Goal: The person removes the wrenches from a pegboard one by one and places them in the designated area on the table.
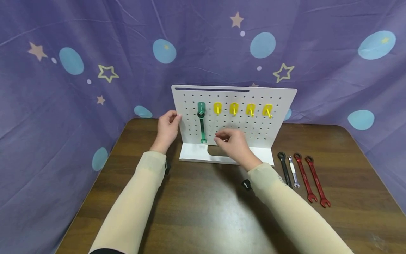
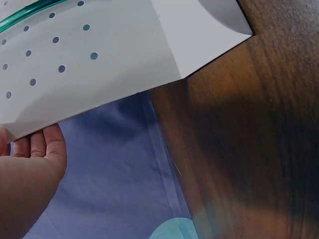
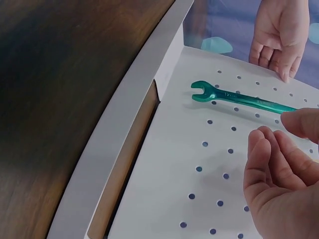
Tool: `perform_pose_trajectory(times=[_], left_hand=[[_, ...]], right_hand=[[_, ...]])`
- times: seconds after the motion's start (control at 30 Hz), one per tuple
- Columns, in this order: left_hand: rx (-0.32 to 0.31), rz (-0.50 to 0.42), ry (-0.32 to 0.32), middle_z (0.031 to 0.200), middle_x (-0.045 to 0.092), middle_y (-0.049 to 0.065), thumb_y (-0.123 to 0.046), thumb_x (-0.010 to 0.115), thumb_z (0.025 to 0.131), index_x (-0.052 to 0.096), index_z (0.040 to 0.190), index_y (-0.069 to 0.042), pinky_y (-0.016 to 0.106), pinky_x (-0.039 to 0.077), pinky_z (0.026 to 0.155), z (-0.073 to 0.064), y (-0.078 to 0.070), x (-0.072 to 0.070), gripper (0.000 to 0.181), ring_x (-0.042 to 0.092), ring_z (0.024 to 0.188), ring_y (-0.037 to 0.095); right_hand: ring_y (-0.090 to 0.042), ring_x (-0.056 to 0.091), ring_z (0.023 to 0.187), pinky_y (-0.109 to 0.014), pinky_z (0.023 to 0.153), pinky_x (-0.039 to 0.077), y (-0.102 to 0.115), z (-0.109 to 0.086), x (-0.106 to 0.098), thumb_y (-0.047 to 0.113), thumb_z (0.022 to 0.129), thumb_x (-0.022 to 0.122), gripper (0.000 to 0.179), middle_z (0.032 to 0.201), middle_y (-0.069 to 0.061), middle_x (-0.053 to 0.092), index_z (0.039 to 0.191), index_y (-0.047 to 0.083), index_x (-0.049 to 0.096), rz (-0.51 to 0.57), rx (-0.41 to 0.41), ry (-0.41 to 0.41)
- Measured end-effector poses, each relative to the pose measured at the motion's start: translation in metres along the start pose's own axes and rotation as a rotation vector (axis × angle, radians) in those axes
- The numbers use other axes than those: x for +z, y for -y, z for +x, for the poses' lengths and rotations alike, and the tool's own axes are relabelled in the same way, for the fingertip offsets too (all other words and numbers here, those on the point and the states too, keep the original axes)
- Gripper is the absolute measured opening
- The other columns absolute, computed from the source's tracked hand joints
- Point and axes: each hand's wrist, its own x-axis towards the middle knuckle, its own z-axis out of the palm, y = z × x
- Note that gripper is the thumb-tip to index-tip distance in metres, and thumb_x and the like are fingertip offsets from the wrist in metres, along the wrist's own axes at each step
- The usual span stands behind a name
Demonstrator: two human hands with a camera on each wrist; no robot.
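Note:
A white pegboard (image 1: 190, 123) stands upright on the table. My left hand (image 1: 168, 127) grips its left edge, thumb in front and fingers behind, as the left wrist view (image 2: 30, 184) also shows. From a green hook (image 1: 201, 106) on the board hangs a green wrench (image 1: 202, 130), ring end up and open end down. To its right my right hand (image 1: 234, 144) hovers before the lower board. In the right wrist view its fingers (image 3: 259, 164) are loosely bent, the thumb apart, with nothing held. Several yellow hooks (image 1: 234, 108) line the board right of the green one.
On the wooden table (image 1: 196, 204), right of the board, lie a black wrench (image 1: 284, 167), a small silver wrench (image 1: 293, 171) and two red wrenches (image 1: 304, 176). The board's white base (image 1: 191, 151) has a cutout. A purple patterned curtain (image 1: 206, 42) hangs behind.

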Motion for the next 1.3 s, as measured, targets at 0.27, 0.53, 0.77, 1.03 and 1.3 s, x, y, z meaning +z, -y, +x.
perform_pose_trajectory(times=[0.27,0.53,0.77,1.03,1.3], left_hand=[[0.009,0.001,-0.001,0.087,0.062,0.017,-0.009,0.062,0.103,0.068,0.106,0.006,0.027,0.042,0.064,0.000,0.001,0.000,0.016,0.050,0.075,0.019],[-0.005,-0.001,0.001,0.087,0.062,0.016,-0.008,0.061,0.103,0.068,0.106,0.005,0.027,0.042,0.063,0.000,0.000,0.000,0.015,0.050,0.074,0.018],[-0.008,0.006,-0.001,0.088,0.063,0.017,-0.008,0.061,0.103,0.068,0.106,0.005,0.027,0.043,0.065,0.000,0.000,0.000,0.015,0.051,0.075,0.019],[0.030,0.028,-0.014,0.086,0.063,0.017,-0.006,0.062,0.103,0.066,0.102,0.007,0.026,0.042,0.065,0.001,-0.001,0.002,0.014,0.051,0.074,0.017],[-0.001,0.025,-0.016,0.088,0.064,0.018,-0.006,0.062,0.103,0.067,0.104,0.006,0.026,0.043,0.066,0.000,0.000,0.001,0.014,0.051,0.076,0.018]], right_hand=[[-0.017,0.066,0.087,-0.034,0.077,0.056,0.003,0.007,0.005,0.012,0.096,0.073,0.017,0.097,0.000,0.072,0.108,0.000,0.073,-0.015,0.019,0.011],[-0.014,0.066,0.089,-0.032,0.079,0.055,0.005,0.016,0.010,0.014,0.095,0.074,0.017,0.099,0.002,0.072,0.109,0.003,0.073,-0.016,-0.019,-0.005],[-0.014,0.066,0.089,-0.031,0.079,0.055,0.009,0.024,0.017,0.016,0.096,0.074,0.016,0.101,0.002,0.071,0.109,0.007,0.072,0.013,0.008,0.015],[-0.014,0.065,0.092,-0.030,0.081,0.054,0.012,0.032,0.024,0.014,0.097,0.073,0.018,0.103,0.000,0.071,0.112,0.006,0.072,0.017,0.002,0.029],[-0.013,0.064,0.095,-0.029,0.083,0.054,0.018,0.037,0.029,0.014,0.097,0.071,0.020,0.107,0.000,0.070,0.116,0.006,0.071,-0.002,-0.003,0.037]])
